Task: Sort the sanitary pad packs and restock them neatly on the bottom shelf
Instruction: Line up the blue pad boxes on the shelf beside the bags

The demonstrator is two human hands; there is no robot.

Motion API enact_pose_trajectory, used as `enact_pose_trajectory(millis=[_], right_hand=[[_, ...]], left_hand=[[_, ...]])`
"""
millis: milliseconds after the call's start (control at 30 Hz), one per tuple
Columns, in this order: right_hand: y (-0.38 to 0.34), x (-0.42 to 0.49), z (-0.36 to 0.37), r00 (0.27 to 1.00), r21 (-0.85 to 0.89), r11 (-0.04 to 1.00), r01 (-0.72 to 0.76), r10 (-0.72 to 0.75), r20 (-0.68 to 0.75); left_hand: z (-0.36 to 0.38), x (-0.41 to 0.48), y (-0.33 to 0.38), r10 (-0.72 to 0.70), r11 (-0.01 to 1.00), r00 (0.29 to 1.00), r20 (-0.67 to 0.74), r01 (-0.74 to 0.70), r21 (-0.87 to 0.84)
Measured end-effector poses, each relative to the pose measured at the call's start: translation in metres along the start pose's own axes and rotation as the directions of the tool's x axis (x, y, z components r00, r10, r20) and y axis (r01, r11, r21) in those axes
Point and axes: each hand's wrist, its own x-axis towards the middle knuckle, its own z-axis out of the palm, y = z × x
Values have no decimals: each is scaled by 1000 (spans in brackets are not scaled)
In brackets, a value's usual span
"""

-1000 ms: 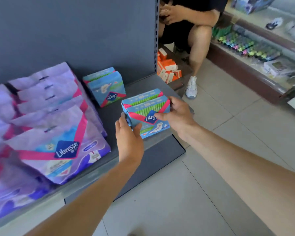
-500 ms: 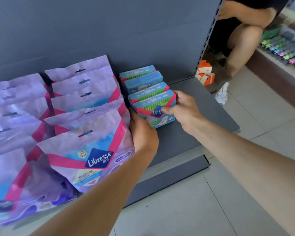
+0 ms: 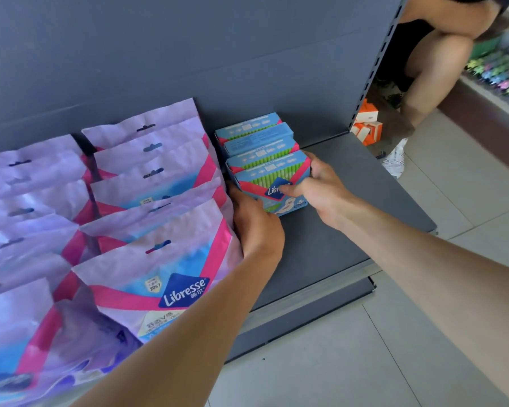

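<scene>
Both my hands clamp the nearest small blue-and-green cardboard pad box [image 3: 272, 188], front of a four-box row on the dark grey bottom shelf [image 3: 350, 201]: left hand [image 3: 254, 224] at its left end, right hand [image 3: 321, 188] at its right. Judged light, stiff, crushable; grip ends. Soft lilac plastic pad pouches [image 3: 159, 230] stand left.

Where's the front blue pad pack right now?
Head view, centre: the front blue pack stands on the bottom shelf, heading the blue row, right of the purple packs, held between left hand and right hand.
</scene>
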Motion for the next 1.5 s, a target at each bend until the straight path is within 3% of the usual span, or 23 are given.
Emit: enact_pose_trajectory(millis=[267, 400, 533, 700, 833, 1000, 1200, 1500], right_hand=[[-2, -4, -1, 1000, -68, 998, -9, 8, -13], [-2, -10, -13, 999, -116, 993, -6, 0, -54], [-4, -30, -35, 995, -167, 986, -6, -10, -94], [12, -72, -60, 989, -255, 966, -35, -3, -148], [32, -117, -84, 984, -536, 843, -44, -57, -171], [70, -191, -139, 981, -729, 676, -107, -49, -190], [141, -279, -213, 935, -679, 661, -319, 104, -338], [254, -414, -279, 780, -447, 681, -580, 305, -546]], left_hand=[[-2, -3, 5, 2, 999, 1000, -18, -2, 40], [-4, 1, 9, -21, 981, 1000, -12, 23, 193], [-15, -3, 22, 83, 974, 996, 21, -86, 209], [-21, -28, 35, 314, 920, 948, 50, -317, 228], [-14, -82, 40, 573, 717, 792, 211, -609, 339], [30, -176, 44, 427, 541, 625, 654, -756, 370], [85, -283, 31, 194, 418, 415, 889, -855, 308], [139, -417, -12, 69, 245, 157, 985, -960, 136]])
